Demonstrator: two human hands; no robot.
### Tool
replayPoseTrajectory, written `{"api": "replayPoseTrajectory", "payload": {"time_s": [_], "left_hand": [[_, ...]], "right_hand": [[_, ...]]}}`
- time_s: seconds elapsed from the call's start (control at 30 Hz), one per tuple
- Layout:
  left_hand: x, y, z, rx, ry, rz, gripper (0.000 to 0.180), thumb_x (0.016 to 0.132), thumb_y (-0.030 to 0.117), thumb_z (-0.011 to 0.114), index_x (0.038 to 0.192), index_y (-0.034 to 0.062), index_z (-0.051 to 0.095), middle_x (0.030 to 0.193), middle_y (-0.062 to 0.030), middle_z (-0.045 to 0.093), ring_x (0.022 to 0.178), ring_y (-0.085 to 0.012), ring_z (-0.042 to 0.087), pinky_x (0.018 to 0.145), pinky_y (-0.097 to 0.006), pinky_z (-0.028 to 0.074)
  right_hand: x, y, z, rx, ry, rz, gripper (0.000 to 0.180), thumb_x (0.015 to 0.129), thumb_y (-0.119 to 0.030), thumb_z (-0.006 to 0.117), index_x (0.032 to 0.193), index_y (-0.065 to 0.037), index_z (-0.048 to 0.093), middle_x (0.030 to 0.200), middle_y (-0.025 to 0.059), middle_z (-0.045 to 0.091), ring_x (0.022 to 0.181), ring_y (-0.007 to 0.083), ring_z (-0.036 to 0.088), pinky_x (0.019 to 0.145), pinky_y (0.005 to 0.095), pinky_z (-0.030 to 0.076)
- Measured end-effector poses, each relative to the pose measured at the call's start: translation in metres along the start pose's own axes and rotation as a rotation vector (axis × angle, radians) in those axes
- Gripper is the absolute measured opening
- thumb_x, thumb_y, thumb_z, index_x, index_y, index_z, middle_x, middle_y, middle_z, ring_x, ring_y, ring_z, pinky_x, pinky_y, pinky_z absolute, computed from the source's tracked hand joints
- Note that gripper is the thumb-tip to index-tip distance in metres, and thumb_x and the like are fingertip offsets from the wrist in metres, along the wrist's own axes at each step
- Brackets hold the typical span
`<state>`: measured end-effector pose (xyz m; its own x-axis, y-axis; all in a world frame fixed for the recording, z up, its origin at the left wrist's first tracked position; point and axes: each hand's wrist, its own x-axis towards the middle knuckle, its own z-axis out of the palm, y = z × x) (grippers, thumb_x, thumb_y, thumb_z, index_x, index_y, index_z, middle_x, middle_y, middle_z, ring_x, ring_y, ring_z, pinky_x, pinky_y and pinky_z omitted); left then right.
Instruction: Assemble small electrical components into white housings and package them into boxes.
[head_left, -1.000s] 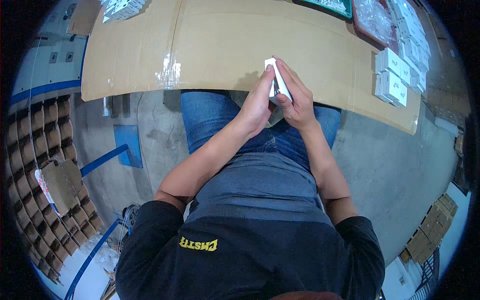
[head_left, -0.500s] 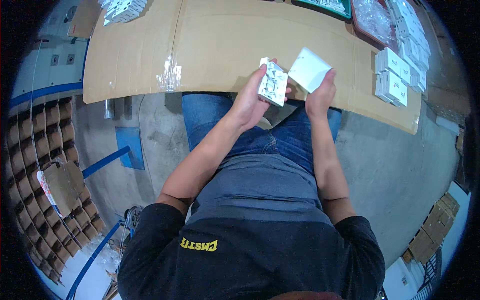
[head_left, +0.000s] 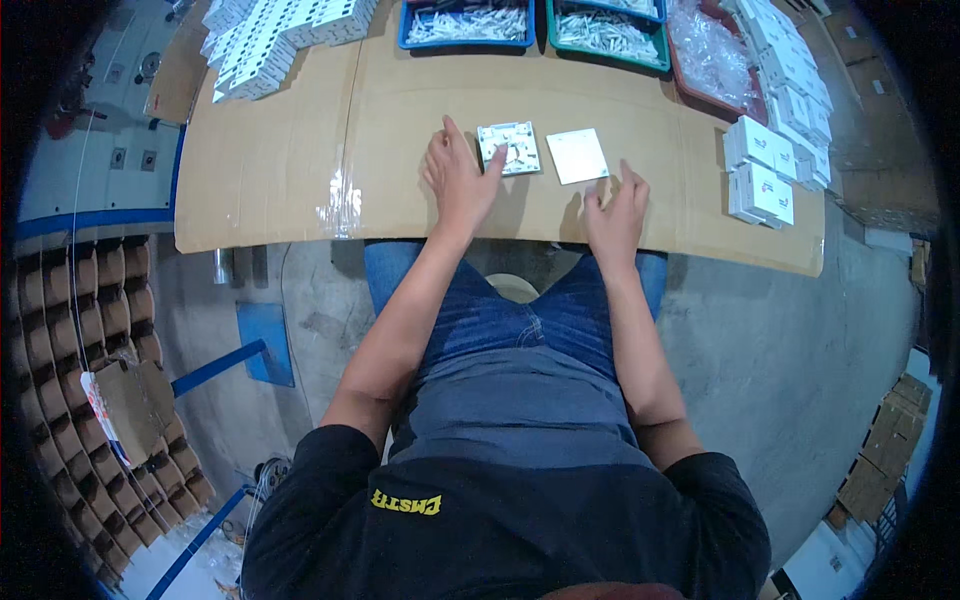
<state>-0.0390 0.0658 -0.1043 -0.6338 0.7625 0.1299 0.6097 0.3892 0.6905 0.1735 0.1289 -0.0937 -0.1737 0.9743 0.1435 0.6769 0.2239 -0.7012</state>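
A square white housing [head_left: 521, 135] with moulded detail on its upper face lies on the cardboard-covered table. My left hand [head_left: 458, 178] is beside its left edge, fingers spread, with the thumb reaching over the piece. To the right lies a flat, plain white square cover [head_left: 577, 156], a small gap from the housing. Near the cover's lower right corner my right hand [head_left: 617, 212] rests with fingers apart, holding nothing. Whether the left thumb presses on the housing or only hovers over it, I cannot tell.
Stacked white boxes [head_left: 290, 40] stand at the far left, more white units [head_left: 762, 185] at the right. At the back are a blue tray [head_left: 467, 45] and a green tray [head_left: 612, 62] of small white parts, plus a red-brown bin [head_left: 715, 95] of clear plastic bags.
The housing and the cover, held in my left and right hands before, now lie on the table. Both hands have let go and opened. The view has shifted, showing more of the table's far side.
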Motion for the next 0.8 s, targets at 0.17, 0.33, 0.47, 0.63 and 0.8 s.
{"api": "replayPoseTrajectory", "payload": {"time_s": [0.17, 0.33, 0.47, 0.63, 0.8], "left_hand": [[-0.011, 0.017, 0.006, 0.119, 0.002, 0.170, 0.124, 0.069, 0.059, 0.084, 0.156, -0.0033, 0.023, 0.141, -0.0271, 0.042, 0.134, -0.0419, 0.041, 0.113, -0.054, 0.028], [0.002, 0.018, 0.020, 0.246, 0.081, 0.217, 0.117, 0.063, 0.056, 0.086, 0.148, -0.0077, 0.037, 0.135, -0.0227, 0.049, 0.129, -0.0357, 0.045, 0.108, -0.051, 0.030], [0.001, 0.006, 0.022, 0.215, 0.110, 0.228, 0.113, 0.066, 0.059, 0.084, 0.146, -0.0074, 0.040, 0.138, -0.0208, 0.050, 0.129, -0.0348, 0.046, 0.108, -0.050, 0.031], [0.000, -0.001, 0.018, 0.193, 0.101, 0.245, 0.110, 0.069, 0.060, 0.082, 0.146, -0.0053, 0.040, 0.141, -0.0201, 0.050, 0.130, -0.0349, 0.046, 0.109, -0.051, 0.032], [0.004, 0.016, 0.016, 0.271, 0.061, 0.184, 0.109, 0.068, 0.058, 0.083, 0.147, -0.0029, 0.039, 0.142, -0.0199, 0.048, 0.130, -0.0360, 0.045, 0.112, -0.051, 0.030]], "right_hand": [[0.020, 0.013, 0.010, -0.227, -0.110, -0.424, 0.050, 0.091, -0.025, 0.070, 0.137, -0.012, 0.060, 0.151, 0.0209, 0.043, 0.141, 0.0407, 0.038, 0.115, 0.0539, 0.032], [0.036, 0.019, 0.022, -0.190, -0.114, -0.415, 0.045, 0.093, -0.035, 0.068, 0.132, -0.015, 0.066, 0.153, 0.0171, 0.045, 0.143, 0.0396, 0.038, 0.117, 0.0576, 0.027], [0.034, 0.043, 0.017, -0.225, 0.013, -0.351, 0.045, 0.090, -0.030, 0.071, 0.131, -0.012, 0.066, 0.150, 0.0214, 0.047, 0.140, 0.0438, 0.041, 0.115, 0.0560, 0.032], [0.027, 0.039, 0.021, -0.161, 0.097, -0.345, 0.046, 0.086, -0.024, 0.075, 0.127, -0.007, 0.066, 0.148, 0.0254, 0.047, 0.137, 0.0480, 0.041, 0.113, 0.0557, 0.036], [0.032, 0.021, 0.004, -0.187, 0.057, -0.305, 0.046, 0.084, -0.022, 0.075, 0.126, -0.007, 0.066, 0.150, 0.0242, 0.045, 0.140, 0.0446, 0.041, 0.114, 0.0550, 0.034]]}}
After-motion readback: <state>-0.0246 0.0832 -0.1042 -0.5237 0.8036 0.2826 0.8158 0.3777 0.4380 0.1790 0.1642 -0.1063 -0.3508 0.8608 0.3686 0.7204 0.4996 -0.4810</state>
